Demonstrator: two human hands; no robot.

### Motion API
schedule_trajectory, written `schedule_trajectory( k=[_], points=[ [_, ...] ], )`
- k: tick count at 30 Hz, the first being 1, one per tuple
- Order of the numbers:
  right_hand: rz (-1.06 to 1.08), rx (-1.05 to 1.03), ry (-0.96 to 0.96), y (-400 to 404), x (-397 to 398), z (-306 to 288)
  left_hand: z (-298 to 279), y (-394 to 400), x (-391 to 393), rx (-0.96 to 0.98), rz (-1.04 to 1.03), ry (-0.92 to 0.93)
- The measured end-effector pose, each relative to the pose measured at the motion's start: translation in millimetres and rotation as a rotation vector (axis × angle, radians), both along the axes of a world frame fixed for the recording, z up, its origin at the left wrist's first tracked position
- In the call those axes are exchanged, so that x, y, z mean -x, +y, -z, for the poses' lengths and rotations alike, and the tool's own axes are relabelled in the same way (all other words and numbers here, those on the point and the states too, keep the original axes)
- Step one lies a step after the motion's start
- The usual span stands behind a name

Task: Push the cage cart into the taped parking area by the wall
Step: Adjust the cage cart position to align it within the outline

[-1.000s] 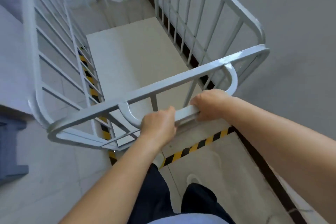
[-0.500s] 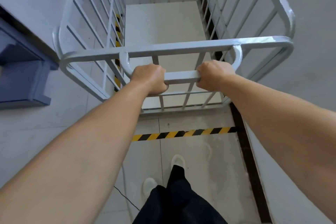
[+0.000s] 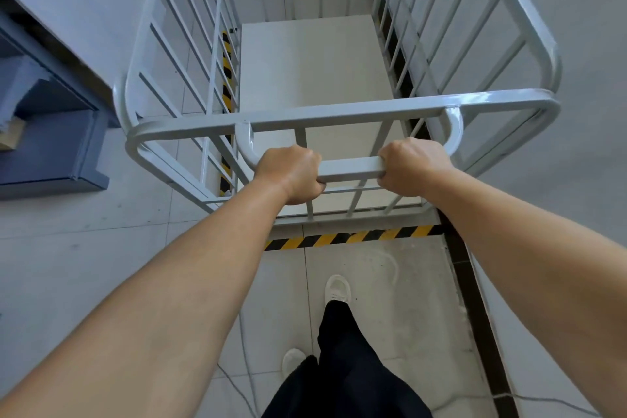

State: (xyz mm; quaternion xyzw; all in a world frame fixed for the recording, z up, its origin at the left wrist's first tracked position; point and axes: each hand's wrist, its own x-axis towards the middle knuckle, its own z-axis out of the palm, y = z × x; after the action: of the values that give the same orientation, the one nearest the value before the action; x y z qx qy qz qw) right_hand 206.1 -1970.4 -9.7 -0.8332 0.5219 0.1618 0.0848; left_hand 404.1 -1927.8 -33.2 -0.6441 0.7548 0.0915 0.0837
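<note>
The handle (image 3: 349, 168) of the cage cart (image 3: 315, 78) is gripped by the left hand (image 3: 291, 176) and right hand (image 3: 412, 166); if pushed crookedly, the wall (image 3: 576, 27) could be scraped.

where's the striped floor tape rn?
Head view: one yellow-black tape strip crosses the floor just behind the cage cart, another runs along its left side.

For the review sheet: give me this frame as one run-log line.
left hand: grips handle bar | right hand: grips handle bar | cage cart: past striped floor tape, beside wall
</note>
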Motion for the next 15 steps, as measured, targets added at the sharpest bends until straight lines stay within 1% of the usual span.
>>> schedule_trajectory(
  k=[8, 15],
  points=[
    [0.023, 0.022, 0.031, 20, 9, 6, -10, 24, 11, -0.070, -0.034, 0.021],
    [0.066, 0.077, 0.049, 25, 3, 7, -13, 32, 9, -0.024, -0.059, 0.093]
  ],
)
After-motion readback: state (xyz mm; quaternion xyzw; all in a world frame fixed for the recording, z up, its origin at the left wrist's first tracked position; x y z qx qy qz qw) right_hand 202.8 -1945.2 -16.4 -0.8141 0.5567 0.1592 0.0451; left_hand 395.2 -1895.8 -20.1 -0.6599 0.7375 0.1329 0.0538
